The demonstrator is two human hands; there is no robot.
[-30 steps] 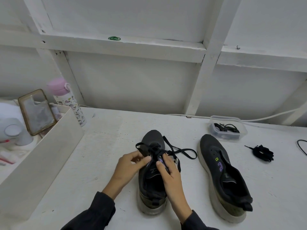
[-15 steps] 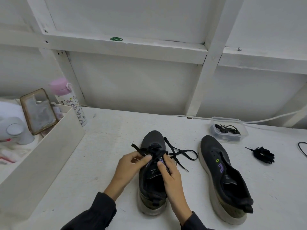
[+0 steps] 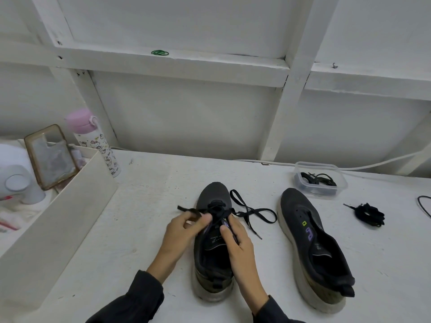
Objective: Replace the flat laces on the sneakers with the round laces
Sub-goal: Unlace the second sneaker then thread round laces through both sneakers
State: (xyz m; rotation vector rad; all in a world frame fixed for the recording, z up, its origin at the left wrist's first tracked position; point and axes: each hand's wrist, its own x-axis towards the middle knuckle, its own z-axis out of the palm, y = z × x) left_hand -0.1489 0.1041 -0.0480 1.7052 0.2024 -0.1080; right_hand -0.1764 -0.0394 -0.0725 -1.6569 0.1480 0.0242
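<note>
White painted bench (image 3: 144, 206) before a white framed wall. Left hand (image 3: 184, 231): fingers pinch the flat lace (image 3: 189, 210), threaded near the toe of the laced sneaker (image 3: 213, 197). Right hand (image 3: 240, 245): fingers and thumb grip that sneaker's upper. Tongue script too small to read. Right of the fingers: unlaced sneaker (image 3: 310, 241), lace bundle (image 3: 369, 214), clear tub (image 3: 320, 194) holding laces. Far left: cartoon-printed bottle (image 3: 98, 145).
</note>
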